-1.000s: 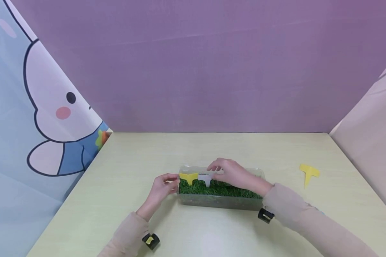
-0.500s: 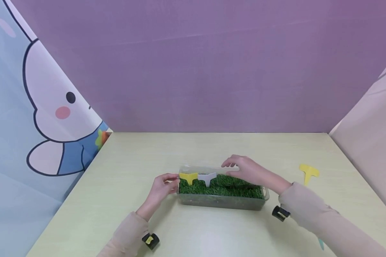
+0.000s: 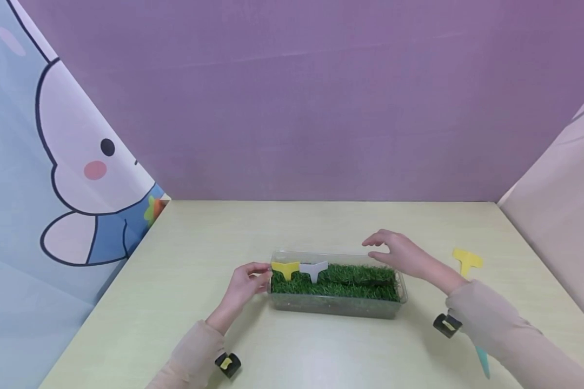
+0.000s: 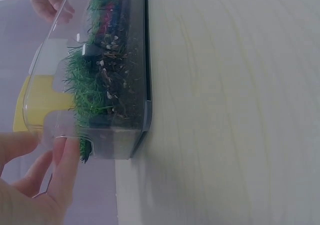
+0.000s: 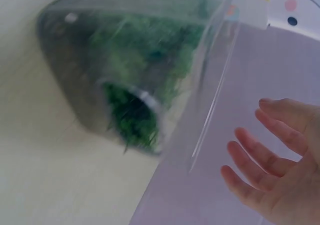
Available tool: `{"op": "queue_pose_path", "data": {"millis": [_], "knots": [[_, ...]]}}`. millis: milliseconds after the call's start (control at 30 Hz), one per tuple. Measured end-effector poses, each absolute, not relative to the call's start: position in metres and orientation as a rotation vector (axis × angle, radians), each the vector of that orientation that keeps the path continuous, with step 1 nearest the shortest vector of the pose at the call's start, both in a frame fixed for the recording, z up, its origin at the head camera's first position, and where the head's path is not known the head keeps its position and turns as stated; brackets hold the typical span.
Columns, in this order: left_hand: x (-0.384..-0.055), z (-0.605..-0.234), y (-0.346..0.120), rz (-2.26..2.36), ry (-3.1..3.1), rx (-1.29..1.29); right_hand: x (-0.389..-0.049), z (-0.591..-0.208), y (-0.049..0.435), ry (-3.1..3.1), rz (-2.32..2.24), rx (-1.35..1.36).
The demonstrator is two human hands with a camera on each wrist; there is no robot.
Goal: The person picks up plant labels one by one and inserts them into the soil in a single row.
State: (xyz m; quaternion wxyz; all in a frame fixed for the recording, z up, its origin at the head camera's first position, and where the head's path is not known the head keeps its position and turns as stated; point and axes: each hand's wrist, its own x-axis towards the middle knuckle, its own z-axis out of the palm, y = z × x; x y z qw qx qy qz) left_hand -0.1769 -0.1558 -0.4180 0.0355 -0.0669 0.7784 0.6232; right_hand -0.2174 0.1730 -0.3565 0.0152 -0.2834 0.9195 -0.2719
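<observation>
Left hand [image 3: 242, 283] grips clear oblong plastic box [image 3: 336, 307]; yellow plastic T-tag [image 3: 466, 260] right of it, stem toward me, nearer empty right hand [image 3: 403, 254].

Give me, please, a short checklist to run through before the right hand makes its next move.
1. Right hand free: ok; its fingers hold nothing.
2. Left hand at the clear container: ok, touching its left end; how firm the hold is, cannot tell.
3. Planted yellow marker and white marker standing in the grass: ok, side by side.
4. Grass to the right of the white marker without other markers: ok.
5. Loose yellow marker fully in view: not ok; the right sleeve hides its lower tip.
6. Shape of the teal piece: cannot tell; only its pointed end shows past the sleeve.
</observation>
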Motion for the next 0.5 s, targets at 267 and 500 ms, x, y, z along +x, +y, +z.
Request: {"op": "queue_pose_path", "data": {"millis": [267,500], "knots": [[-0.175,-0.418,-0.156,1.908,2.399,-0.216,-0.221,-0.362,0.199,2.89,-0.841,-0.817],[-0.176,-0.417,-0.156,1.897,2.415,-0.183,-0.226,-0.369,0.22,2.915,-0.859,-0.802]]}}
